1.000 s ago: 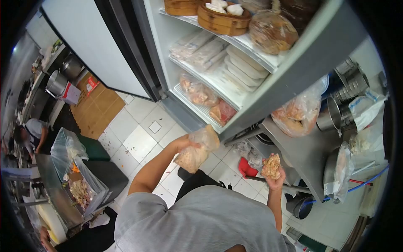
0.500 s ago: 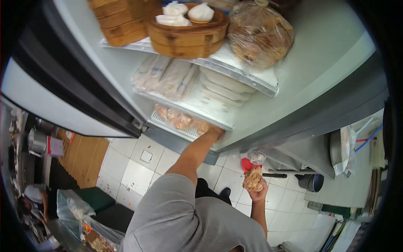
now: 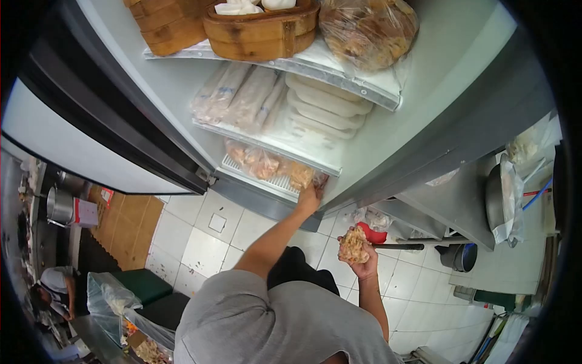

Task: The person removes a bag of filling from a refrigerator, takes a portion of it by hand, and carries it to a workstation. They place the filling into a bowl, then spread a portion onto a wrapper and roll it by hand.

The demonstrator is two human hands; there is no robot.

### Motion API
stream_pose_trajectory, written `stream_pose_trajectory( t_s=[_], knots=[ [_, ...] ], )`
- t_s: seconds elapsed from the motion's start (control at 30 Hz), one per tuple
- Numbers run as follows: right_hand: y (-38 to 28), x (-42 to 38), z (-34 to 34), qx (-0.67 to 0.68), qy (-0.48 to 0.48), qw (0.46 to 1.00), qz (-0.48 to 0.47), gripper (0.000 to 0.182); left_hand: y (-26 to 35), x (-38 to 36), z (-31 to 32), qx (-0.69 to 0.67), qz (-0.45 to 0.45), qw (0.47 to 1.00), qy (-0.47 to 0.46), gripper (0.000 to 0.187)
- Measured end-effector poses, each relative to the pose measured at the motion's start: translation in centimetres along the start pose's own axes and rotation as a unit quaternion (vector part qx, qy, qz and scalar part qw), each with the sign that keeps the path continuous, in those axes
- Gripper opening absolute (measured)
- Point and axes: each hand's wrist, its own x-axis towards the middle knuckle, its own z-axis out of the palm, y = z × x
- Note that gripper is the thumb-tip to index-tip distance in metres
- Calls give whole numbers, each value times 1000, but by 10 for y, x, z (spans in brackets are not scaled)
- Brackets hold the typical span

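Note:
My left hand [image 3: 310, 198] reaches into the bottom of an open fridge, its fingers around a bag of light brown food [image 3: 300, 175] beside other bagged pinkish food [image 3: 260, 164]. Lower right, over the tiled floor, my right hand [image 3: 365, 265] holds up a clump of pale brown food [image 3: 354, 246] that looks bagged. Long plastic-wrapped packs [image 3: 233, 97] and stacked white trays [image 3: 327, 103] lie on the shelf above my left hand.
Bamboo steamers [image 3: 260, 33] and a large bag [image 3: 368, 30] fill the upper shelf. The fridge door [image 3: 91, 145] stands open at left. A metal shelf unit [image 3: 448, 200] and black pot [image 3: 459, 257] are at right. Another person [image 3: 57, 288] is at far left.
My left hand has drawn back slightly, and its fingers and the light brown bag now show. My right hand has risen a little and shifted left with its food. The view has tilted lower.

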Motion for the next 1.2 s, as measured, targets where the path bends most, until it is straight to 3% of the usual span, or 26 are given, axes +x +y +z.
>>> stream_pose_trajectory(
  t_s=[0.03, 0.13, 0.23, 0.3, 0.33, 0.37, 0.43, 0.53, 0.63, 0.73, 0.8, 0.93, 1.0, 1.07, 1.13, 1.2],
  knots=[
    [0, -1, 2, -3, -13, 1000, 5, 66, 6, 6, 4, 0, -54, 998, 27, 21],
    [2, -9, 2, 5, -20, 1000, 9, 65, 26, 16, 3, 71, 6, 993, 95, 32],
    [1, -23, -14, 3, -3, 1000, 15, 64, 12, 51, 27, 91, -33, 989, 108, 39],
    [2, -27, -21, 4, 14, 1000, 7, 63, -51, 93, 75, -56, -187, 968, 160, 39],
    [4, -28, -23, 19, 16, 1000, 6, 63, -69, 104, 90, -130, -260, 939, 185, 39],
    [4, -31, -23, 30, 16, 999, 4, 63, -43, 98, 76, -281, -299, 897, 166, 38],
    [5, -29, -25, 31, 13, 999, 9, 62, 31, 79, 24, -551, -355, 746, 115, 37],
    [12, -20, -21, 14, 3, 1000, 24, 63, -3, 94, 28, -575, -433, 692, 46, 34],
    [13, -11, -11, 17, -16, 999, 41, 65, -48, 91, 22, -559, -341, 755, 25, 34],
    [14, -11, -9, 6, -26, 998, 57, 65, -14, 24, -52, -578, -279, 762, -83, 47],
    [11, -12, -12, -11, -19, 998, 61, 65, 11, -17, -112, -609, -278, 719, -185, 59],
    [9, -16, -24, -16, 14, 997, 70, 65, 13, -62, -186, -609, -330, 712, -119, 60],
    [10, -14, -27, -23, 16, 997, 76, 65, -5, -35, -199, -563, -358, 743, -53, 56],
    [13, -7, -28, -20, 16, 996, 86, 66, -8, 17, -189, -599, -249, 761, -23, 48],
    [15, 4, -15, -23, -5, 995, 92, 64, 7, 76, -164, -648, -148, 744, 70, 37],
    [24, 8, -9, -24, -17, 995, 100, 63, -27, 128, -148, -531, -178, 829, 18, 37]
  ],
)
